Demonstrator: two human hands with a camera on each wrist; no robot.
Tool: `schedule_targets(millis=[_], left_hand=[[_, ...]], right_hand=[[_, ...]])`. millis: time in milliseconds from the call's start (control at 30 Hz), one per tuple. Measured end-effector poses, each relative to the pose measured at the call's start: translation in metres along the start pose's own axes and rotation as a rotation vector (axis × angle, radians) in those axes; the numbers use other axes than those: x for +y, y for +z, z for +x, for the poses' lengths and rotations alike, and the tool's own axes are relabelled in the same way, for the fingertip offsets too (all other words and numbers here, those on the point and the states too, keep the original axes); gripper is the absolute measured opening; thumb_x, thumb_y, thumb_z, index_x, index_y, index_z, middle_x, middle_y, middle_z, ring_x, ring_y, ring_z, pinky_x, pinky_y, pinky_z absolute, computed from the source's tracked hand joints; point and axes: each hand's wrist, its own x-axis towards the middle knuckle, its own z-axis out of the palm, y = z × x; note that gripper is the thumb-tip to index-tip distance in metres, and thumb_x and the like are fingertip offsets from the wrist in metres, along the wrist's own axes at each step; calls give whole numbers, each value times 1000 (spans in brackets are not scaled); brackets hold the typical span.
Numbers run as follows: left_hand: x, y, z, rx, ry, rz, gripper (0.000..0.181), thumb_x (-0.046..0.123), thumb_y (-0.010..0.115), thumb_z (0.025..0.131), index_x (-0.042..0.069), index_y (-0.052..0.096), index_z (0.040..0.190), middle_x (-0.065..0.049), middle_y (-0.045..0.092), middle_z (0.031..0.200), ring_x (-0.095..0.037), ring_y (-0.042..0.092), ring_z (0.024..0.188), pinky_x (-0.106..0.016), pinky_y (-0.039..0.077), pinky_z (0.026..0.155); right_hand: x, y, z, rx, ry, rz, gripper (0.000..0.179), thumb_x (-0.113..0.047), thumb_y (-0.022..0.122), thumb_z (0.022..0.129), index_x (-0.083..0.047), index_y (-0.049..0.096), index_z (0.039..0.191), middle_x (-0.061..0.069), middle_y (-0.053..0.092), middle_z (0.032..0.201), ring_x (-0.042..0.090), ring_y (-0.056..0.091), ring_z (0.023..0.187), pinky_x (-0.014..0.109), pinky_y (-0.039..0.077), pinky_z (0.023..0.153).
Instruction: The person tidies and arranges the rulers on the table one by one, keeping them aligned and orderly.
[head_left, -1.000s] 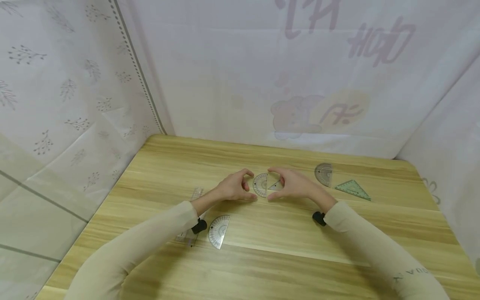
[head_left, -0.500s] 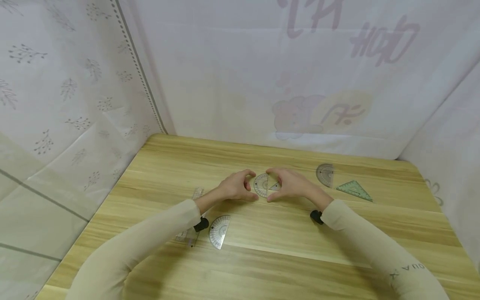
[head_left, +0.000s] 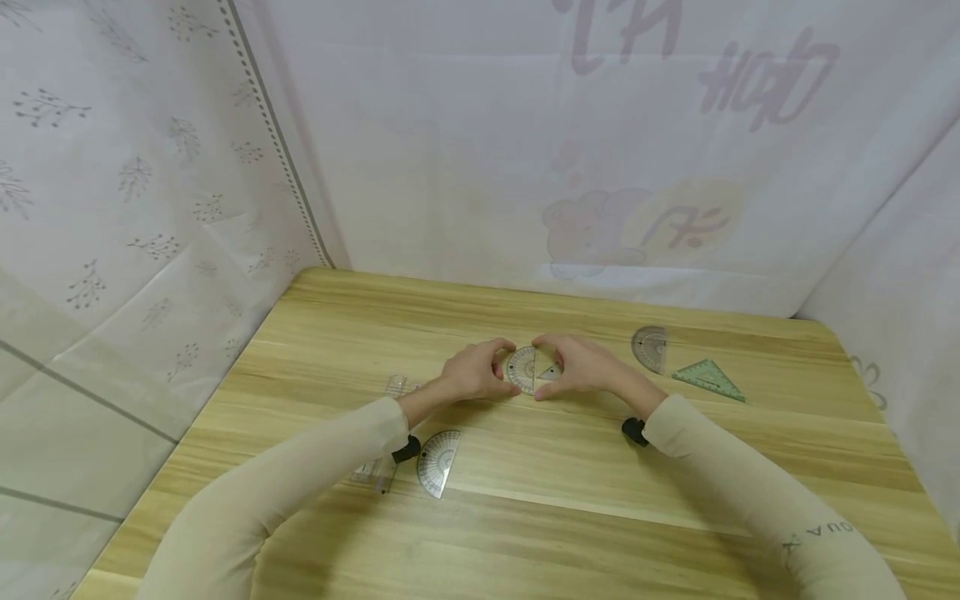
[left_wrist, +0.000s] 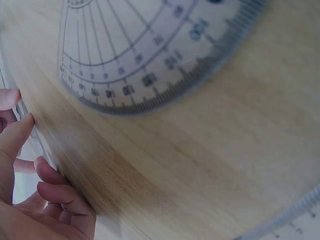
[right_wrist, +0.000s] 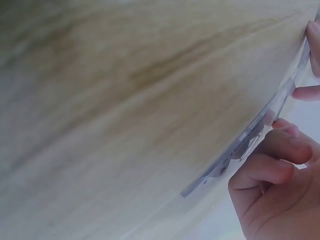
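Mid-table, a clear protractor [head_left: 521, 370] lies flat, its curved side to the left. My left hand [head_left: 478, 370] arches around that curve, index finger and thumb gripping its edges. Against the straight side lies a small clear set square [head_left: 551, 372], partly hidden by my right hand [head_left: 583, 364]. The right thumb and index finger span it, their tips at the two ends of the straight edge where the pieces meet. Both hands face each other with fingertips close, and the left wrist view shows curled left fingers [left_wrist: 65, 195].
A second clear protractor [head_left: 438, 464] lies nearer me, beside a clear ruler [head_left: 396, 386] partly under my left forearm. To the right are a grey protractor [head_left: 649, 350] and a green set square [head_left: 708, 381]. Curtains [head_left: 450, 150] hang behind the wooden table [head_left: 570, 533].
My left hand has shifted slightly right, its index finger and thumb coming closer around the protractor's edge. The right hand has barely moved; the other pieces stay put.
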Motion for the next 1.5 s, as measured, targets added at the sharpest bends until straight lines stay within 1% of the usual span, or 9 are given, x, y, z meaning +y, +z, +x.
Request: schedule_targets(millis=[167, 500, 800, 933, 1167, 1333, 1500], left_hand=[[0, 0, 0, -6, 3, -6, 74, 33, 87, 82, 10, 53, 144, 7, 62, 80, -10, 54, 64, -24, 42, 53], [1, 1, 1, 5, -14, 12, 73, 33, 88, 81, 13, 54, 142, 7, 62, 80, -10, 54, 65, -26, 41, 54], [0, 0, 2, -1, -10, -3, 72, 32, 88, 81, 12, 54, 142, 6, 62, 81, -10, 54, 66, -26, 42, 56], [0, 0, 2, -6, -7, -13, 72, 31, 88, 81, 12, 53, 141, 6, 62, 81, -10, 53, 66, -26, 42, 55], [0, 0, 2, -5, -9, -10, 73, 31, 89, 81, 12, 53, 142, 6, 62, 80, -10, 53, 65, -25, 41, 55], [-1, 0, 4, -11, -4, -18, 73, 30, 89, 80, 11, 53, 141, 6, 63, 81, -10, 54, 65, -25, 41, 54], [0, -1, 5, -14, -10, -34, 73, 28, 91, 79, 9, 53, 139, 7, 63, 82, -11, 56, 68, -27, 43, 58]], right_hand=[[-3, -1, 0, -2, -2, 8, 95, -56, 90, 70, -9, 53, 145, 1, 54, 80, 16, 46, 68, 33, 37, 58], [-1, 1, 3, -4, -19, 22, 91, -53, 90, 72, -7, 54, 141, 0, 54, 80, 15, 46, 68, 32, 37, 58], [-5, 0, 5, -13, -33, 78, 86, -42, 93, 72, 0, 54, 136, 2, 54, 81, 15, 46, 69, 32, 39, 61], [-5, 1, 6, -23, -29, 102, 83, -37, 94, 73, 1, 53, 133, 3, 54, 83, 15, 47, 71, 32, 40, 64], [-7, -1, 5, -28, -52, 161, 79, -29, 95, 73, 4, 51, 131, 5, 53, 83, 16, 46, 72, 32, 39, 66], [-7, -1, 5, -36, -59, 194, 79, -28, 94, 74, 4, 50, 132, 6, 52, 84, 16, 45, 73, 33, 39, 67], [-6, -1, 6, -33, -59, 219, 78, -26, 94, 75, 3, 49, 132, 7, 53, 86, 17, 46, 74, 33, 40, 68]])
